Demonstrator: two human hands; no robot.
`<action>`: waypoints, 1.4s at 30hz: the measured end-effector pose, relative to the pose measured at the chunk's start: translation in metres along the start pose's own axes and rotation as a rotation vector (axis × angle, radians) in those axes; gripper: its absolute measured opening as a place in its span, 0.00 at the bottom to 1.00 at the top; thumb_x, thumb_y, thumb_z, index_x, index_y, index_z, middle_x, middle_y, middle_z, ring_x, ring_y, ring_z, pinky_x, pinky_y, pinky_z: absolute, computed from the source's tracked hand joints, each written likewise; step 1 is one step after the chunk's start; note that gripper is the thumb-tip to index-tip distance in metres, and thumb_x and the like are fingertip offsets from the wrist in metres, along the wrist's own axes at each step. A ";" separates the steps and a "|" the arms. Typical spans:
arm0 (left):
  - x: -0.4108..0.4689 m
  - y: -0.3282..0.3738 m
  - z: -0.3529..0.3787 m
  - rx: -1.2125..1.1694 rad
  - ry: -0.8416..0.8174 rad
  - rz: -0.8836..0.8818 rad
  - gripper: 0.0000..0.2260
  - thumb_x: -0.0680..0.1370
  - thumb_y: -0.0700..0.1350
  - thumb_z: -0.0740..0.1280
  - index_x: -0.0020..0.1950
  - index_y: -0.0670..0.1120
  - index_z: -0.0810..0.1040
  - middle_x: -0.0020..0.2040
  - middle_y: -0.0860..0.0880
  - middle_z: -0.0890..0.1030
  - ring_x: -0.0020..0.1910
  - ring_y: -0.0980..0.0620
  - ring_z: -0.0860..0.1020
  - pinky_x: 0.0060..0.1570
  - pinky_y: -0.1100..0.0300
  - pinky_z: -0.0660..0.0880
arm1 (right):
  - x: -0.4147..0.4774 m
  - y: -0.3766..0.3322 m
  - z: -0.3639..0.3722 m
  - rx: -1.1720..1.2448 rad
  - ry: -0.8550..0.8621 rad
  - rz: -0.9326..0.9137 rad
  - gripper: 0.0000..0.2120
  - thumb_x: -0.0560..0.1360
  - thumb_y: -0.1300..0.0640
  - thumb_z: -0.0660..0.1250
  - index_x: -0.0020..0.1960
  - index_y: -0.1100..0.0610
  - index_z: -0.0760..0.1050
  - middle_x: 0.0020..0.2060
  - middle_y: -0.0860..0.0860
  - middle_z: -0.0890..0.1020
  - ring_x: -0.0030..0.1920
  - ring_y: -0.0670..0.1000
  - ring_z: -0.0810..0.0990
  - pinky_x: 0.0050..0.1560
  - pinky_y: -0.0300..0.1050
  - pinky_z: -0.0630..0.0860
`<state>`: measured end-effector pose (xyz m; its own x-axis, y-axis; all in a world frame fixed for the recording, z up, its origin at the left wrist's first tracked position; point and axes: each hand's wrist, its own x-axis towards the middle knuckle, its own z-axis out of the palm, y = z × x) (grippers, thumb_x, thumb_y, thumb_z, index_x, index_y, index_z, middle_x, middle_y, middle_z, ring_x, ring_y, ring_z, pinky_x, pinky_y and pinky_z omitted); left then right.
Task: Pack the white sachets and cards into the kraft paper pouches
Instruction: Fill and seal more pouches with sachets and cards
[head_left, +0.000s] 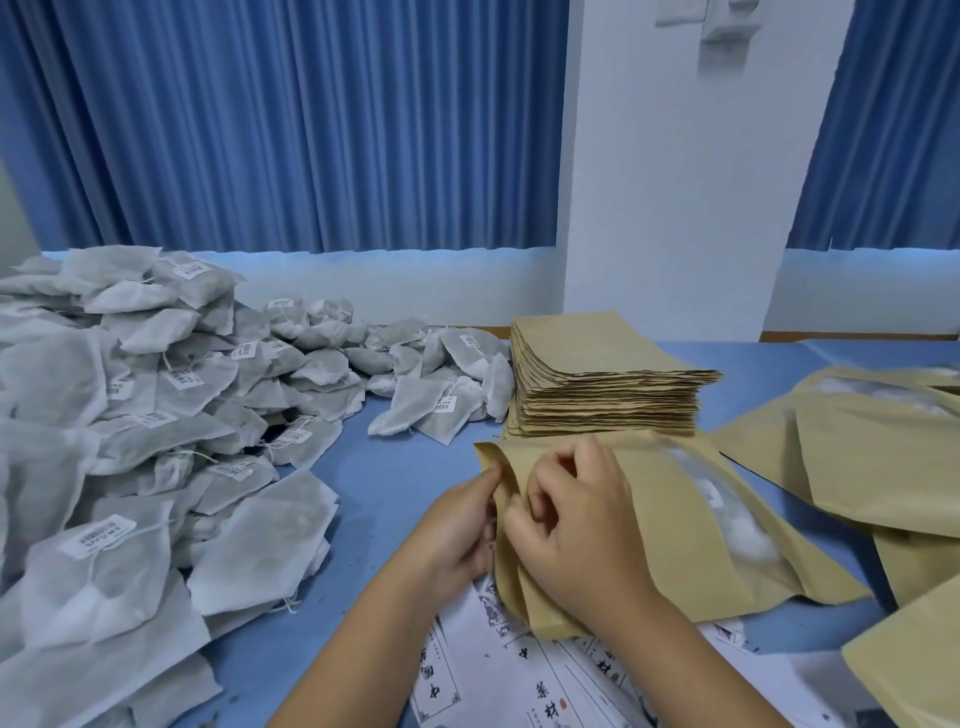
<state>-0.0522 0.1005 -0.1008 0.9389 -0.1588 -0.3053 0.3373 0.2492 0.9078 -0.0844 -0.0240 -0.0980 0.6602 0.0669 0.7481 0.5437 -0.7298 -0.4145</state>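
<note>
flat kraft pouch (675, 525), clear window

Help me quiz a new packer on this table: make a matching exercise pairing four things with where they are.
Things:
1 sachets
2 flat pouch stack
3 cards
4 window pouch

Places:
A pinched by left hand and right hand
B heaped on the left
C behind the hands
D nearest edge, under the forearms

Pairs: 1-B, 2-C, 3-D, 4-A.

Matt kraft-paper pouch (649, 525) with glossy clear window — fibrous cloth-like sachets (130, 415), pleated fabric curtain (285, 130).
</note>
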 end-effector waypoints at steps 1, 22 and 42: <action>-0.003 0.002 0.000 -0.101 -0.054 -0.040 0.17 0.82 0.55 0.59 0.45 0.44 0.77 0.35 0.46 0.77 0.34 0.52 0.76 0.35 0.61 0.74 | -0.001 0.001 0.001 -0.030 -0.053 0.005 0.12 0.68 0.47 0.62 0.33 0.53 0.64 0.38 0.46 0.69 0.42 0.50 0.69 0.43 0.46 0.67; -0.018 0.009 0.000 0.179 -0.207 0.493 0.11 0.81 0.46 0.62 0.40 0.50 0.79 0.34 0.50 0.80 0.32 0.56 0.78 0.32 0.66 0.73 | -0.002 -0.025 -0.012 -0.052 0.081 0.037 0.02 0.70 0.57 0.65 0.39 0.53 0.73 0.26 0.46 0.72 0.30 0.50 0.72 0.31 0.45 0.67; 0.007 0.011 -0.011 -0.695 0.228 0.551 0.13 0.85 0.43 0.54 0.69 0.50 0.69 0.61 0.47 0.80 0.53 0.53 0.82 0.52 0.52 0.78 | 0.010 0.014 -0.001 0.854 -0.378 1.144 0.24 0.73 0.40 0.69 0.47 0.63 0.79 0.33 0.51 0.76 0.30 0.49 0.71 0.31 0.39 0.65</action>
<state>-0.0415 0.1130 -0.0959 0.9448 0.3275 0.0034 -0.2671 0.7645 0.5868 -0.0706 -0.0342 -0.0958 0.9508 0.0111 -0.3096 -0.3092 0.0970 -0.9460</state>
